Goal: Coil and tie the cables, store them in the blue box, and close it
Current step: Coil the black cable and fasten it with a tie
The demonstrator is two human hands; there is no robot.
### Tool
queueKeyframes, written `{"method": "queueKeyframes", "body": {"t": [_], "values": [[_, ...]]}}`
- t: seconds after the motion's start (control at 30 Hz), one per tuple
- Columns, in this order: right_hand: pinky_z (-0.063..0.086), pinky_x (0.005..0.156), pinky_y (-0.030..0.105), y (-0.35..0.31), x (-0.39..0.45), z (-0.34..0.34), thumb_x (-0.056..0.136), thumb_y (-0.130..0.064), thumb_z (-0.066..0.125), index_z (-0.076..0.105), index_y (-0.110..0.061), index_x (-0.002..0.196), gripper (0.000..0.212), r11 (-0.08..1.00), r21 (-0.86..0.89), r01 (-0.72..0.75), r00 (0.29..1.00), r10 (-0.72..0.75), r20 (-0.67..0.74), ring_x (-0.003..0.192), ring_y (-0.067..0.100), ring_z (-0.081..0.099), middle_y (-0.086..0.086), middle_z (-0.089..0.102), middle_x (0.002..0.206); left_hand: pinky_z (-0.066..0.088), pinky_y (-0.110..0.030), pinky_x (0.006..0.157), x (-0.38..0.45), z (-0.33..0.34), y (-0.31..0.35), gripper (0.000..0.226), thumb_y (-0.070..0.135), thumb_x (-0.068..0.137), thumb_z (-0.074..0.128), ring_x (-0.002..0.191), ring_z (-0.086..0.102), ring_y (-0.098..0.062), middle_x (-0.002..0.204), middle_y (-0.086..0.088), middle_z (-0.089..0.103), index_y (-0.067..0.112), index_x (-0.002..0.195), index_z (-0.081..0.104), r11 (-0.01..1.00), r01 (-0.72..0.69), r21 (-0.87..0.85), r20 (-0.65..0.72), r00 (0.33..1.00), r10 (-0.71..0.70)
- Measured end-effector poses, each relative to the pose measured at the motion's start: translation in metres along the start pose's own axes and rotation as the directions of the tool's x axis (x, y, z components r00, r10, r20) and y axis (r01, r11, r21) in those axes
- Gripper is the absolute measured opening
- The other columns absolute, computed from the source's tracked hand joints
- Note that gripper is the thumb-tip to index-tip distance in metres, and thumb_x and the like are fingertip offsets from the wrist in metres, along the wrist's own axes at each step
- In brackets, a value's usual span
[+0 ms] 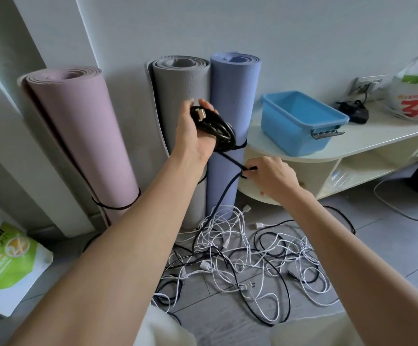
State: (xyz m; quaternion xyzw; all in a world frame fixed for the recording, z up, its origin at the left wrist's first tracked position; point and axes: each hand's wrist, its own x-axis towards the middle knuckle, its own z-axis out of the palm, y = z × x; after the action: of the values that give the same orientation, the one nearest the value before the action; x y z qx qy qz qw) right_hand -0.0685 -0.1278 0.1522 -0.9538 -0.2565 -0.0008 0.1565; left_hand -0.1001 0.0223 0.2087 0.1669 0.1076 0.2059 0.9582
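Note:
My left hand (193, 131) is raised in front of the rolled mats and grips a coil of black cable (217, 128) with a grey plug end on top. One strand of that cable runs down and right to my right hand (270, 176), which pinches it at a bend. From there the strand drops to a tangled pile of white and black cables (242, 255) on the tiled floor. The blue box (300, 121) stands open, with no lid on it, on a low cream shelf unit (367, 141) to the right.
Pink (83, 136), grey (180, 96) and blue (232, 101) rolled mats lean upright against the wall. A black charger (355, 111) and a plastic bag (417, 93) sit on the shelf top. A green and white bag (5, 260) lies at the left on the floor.

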Motion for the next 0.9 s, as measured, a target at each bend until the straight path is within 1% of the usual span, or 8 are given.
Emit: {"method": "queueKeyframes", "body": {"t": [0.13,0.23,0.37,0.47,0.53,0.67,0.77,0.9], "values": [[0.04,0.065,0.028,-0.008,-0.004,-0.006,0.089,-0.011,0.049,0.068,-0.024,0.098,0.024,0.986,-0.09,0.139,0.984,-0.148,-0.1,0.087,0.028,0.059,0.003,0.059,0.102,0.044,-0.027,0.065,0.008,-0.016,-0.007,0.031,0.005,0.085,0.055,0.045,0.052,-0.012,0.048,-0.001,0.056,0.01,0.054,0.055,0.957,-0.105,0.271,-0.111,0.984,0.14],[0.043,0.05,0.02,-0.016,0.0,-0.02,0.085,-0.001,0.05,0.067,-0.02,0.074,0.028,0.899,0.436,0.046,0.995,-0.003,-0.097,0.051,0.013,0.054,0.004,0.058,0.067,0.039,-0.023,0.052,0.006,-0.022,-0.01,0.048,0.006,0.082,0.057,0.041,0.047,-0.012,0.042,0.002,0.053,0.015,0.034,0.054,0.84,-0.157,0.52,-0.096,0.966,0.24],[0.027,0.035,0.015,-0.016,0.003,-0.043,0.088,0.005,0.044,0.055,-0.012,0.071,0.026,0.091,0.969,-0.228,0.969,0.124,0.216,0.039,0.008,0.035,0.0,0.041,0.058,0.031,-0.019,0.046,0.008,-0.026,-0.005,0.052,0.02,0.084,0.062,0.041,0.039,-0.009,0.04,0.008,0.047,0.018,0.033,0.05,0.651,-0.197,0.733,-0.023,0.949,0.314],[0.02,0.029,0.014,-0.01,0.005,-0.053,0.084,0.007,0.036,0.044,-0.011,0.075,0.022,-0.495,0.799,-0.341,0.925,-0.024,0.379,0.032,0.005,0.028,-0.003,0.033,0.046,0.033,-0.017,0.045,0.01,-0.029,-0.001,0.051,0.025,0.085,0.063,0.038,0.04,-0.005,0.038,0.01,0.048,0.019,0.036,0.051,0.575,-0.206,0.792,-0.028,0.928,0.372],[0.02,0.027,0.014,-0.013,0.005,-0.055,0.081,0.01,0.034,0.045,-0.009,0.077,0.023,-0.706,0.629,-0.325,0.921,-0.084,0.381,0.03,0.007,0.027,-0.002,0.028,0.043,0.033,-0.013,0.042,0.008,-0.033,-0.003,0.044,0.026,0.087,0.062,0.034,0.039,-0.003,0.037,0.01,0.047,0.014,0.045,0.051,0.497,-0.214,0.841,0.014,0.927,0.375],[0.021,0.025,0.015,-0.024,0.005,-0.059,0.079,0.015,0.029,0.054,-0.003,0.08,0.03,-0.766,0.571,-0.295,0.937,-0.116,0.329,0.028,0.007,0.026,-0.003,0.025,0.043,0.044,-0.022,0.066,-0.003,-0.036,-0.024,0.043,0.035,0.086,0.065,0.052,0.05,-0.01,0.051,0.0,0.056,0.01,0.053,0.055,0.313,-0.165,0.935,0.157,0.986,0.051],[0.022,0.025,0.016,-0.018,0.004,-0.062,0.072,0.014,0.03,0.055,-0.001,0.082,0.031,-0.741,0.585,-0.33,0.933,-0.161,0.323,0.026,0.006,0.029,-0.003,0.027,0.049,0.048,-0.022,0.069,-0.017,-0.031,-0.037,0.045,0.043,0.092,0.05,0.055,0.055,-0.011,0.057,-0.001,0.061,0.005,0.07,0.058,0.117,0.024,0.993,0.019,0.936,-0.352],[0.027,0.025,0.018,-0.003,0.002,-0.067,0.077,0.009,0.033,0.053,-0.002,0.083,0.023,-0.625,0.676,-0.391,0.919,-0.221,0.327,0.027,0.005,0.032,-0.002,0.031,0.06,0.05,-0.02,0.055,-0.021,-0.03,-0.035,0.029,0.033,0.096,0.046,0.048,0.052,-0.012,0.059,-0.002,0.055,0.011,0.077,0.043,0.309,0.241,0.92,-0.001,0.789,-0.614]]}}
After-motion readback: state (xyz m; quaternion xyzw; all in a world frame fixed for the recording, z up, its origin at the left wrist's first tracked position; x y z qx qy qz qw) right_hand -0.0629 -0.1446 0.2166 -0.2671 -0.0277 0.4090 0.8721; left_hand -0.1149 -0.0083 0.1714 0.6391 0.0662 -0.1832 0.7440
